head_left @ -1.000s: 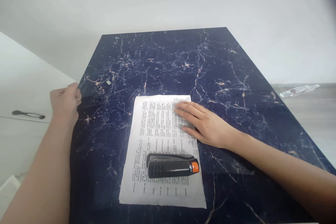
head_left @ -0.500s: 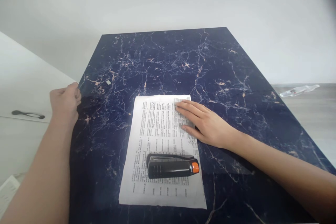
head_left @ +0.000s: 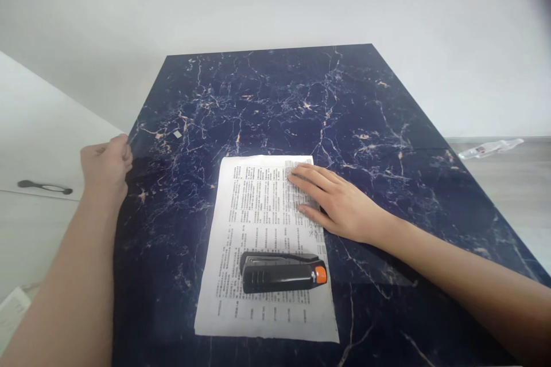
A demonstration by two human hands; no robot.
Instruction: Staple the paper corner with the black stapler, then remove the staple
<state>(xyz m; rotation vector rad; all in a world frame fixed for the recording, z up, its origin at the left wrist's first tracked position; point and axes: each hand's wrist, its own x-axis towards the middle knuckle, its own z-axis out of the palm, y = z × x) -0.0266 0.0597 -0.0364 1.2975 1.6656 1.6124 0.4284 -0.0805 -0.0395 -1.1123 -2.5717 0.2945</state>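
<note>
A printed sheet of paper lies on the dark blue marbled table. On its lower part rests a black stapler with an orange end pointing right. My right hand lies flat on the sheet's upper right edge, fingers stretched to the left, above the stapler and apart from it. At the table's left edge, my left hand is closed in a fist, with no object showing in it. The inside of that fist is hidden.
The table reaches back toward a pale wall. A small white scrap lies on its left side. Past the right edge is a clear plastic item. To the left stands a white cabinet with a dark handle.
</note>
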